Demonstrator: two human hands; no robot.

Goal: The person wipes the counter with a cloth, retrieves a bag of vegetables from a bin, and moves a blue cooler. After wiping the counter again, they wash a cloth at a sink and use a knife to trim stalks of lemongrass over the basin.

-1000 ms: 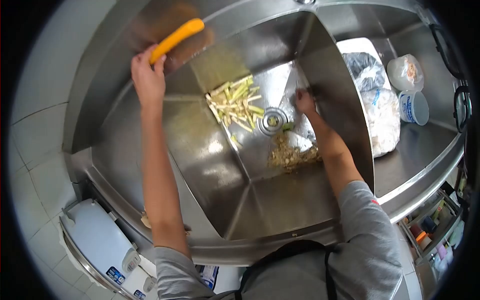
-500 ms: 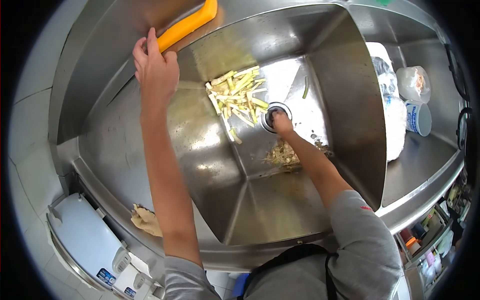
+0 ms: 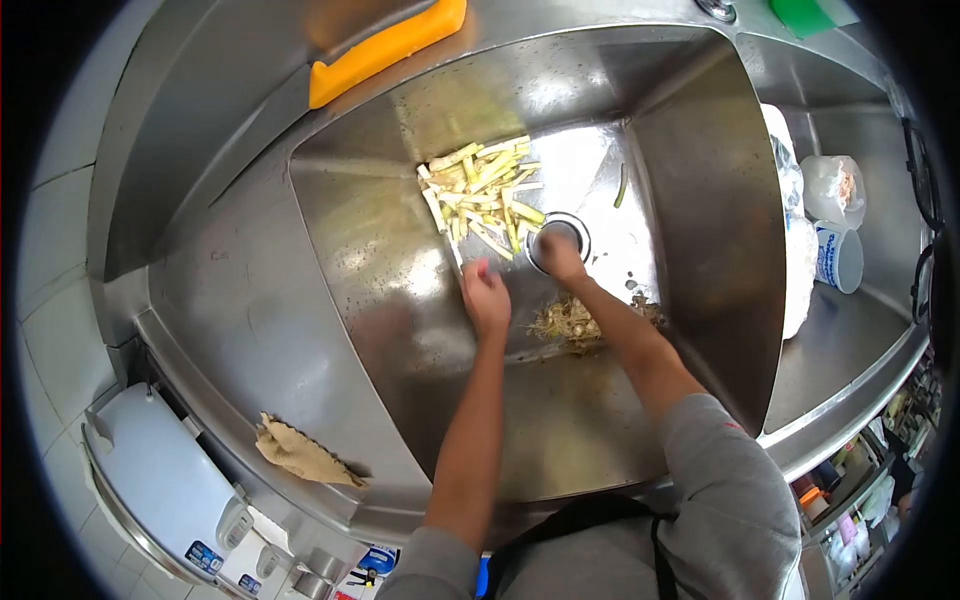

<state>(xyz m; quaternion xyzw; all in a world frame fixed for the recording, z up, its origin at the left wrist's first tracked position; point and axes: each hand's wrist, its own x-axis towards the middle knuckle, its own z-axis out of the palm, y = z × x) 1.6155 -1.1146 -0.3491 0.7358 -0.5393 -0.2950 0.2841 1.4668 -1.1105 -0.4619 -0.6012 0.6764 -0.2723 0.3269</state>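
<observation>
My left hand (image 3: 486,300) is low in the steel sink basin (image 3: 400,310), fingers curled; whatever they pinch is hidden. Just beyond it lies a pile of cut pale-green stalks (image 3: 485,185). My right hand (image 3: 560,250) reaches over the drain (image 3: 578,222), its fingers blurred and pointing down into the opening. Root trimmings (image 3: 570,322) with dirt sit under my right forearm. One thin green stalk piece (image 3: 621,186) rests apart on the basin floor. A knife with an orange handle (image 3: 385,52) lies on the back left ledge, touched by neither hand.
A brown cloth-like piece (image 3: 300,450) lies on the left drainboard (image 3: 240,300). The right basin holds white plastic bags (image 3: 797,270), a bag with pinkish contents (image 3: 834,190) and a white tub (image 3: 838,257). Something green (image 3: 802,14) stands at the back right.
My left hand has left the knife handle and come down into the basin, where a loose stalk piece lay and is now out of sight. My right hand stays at the drain.
</observation>
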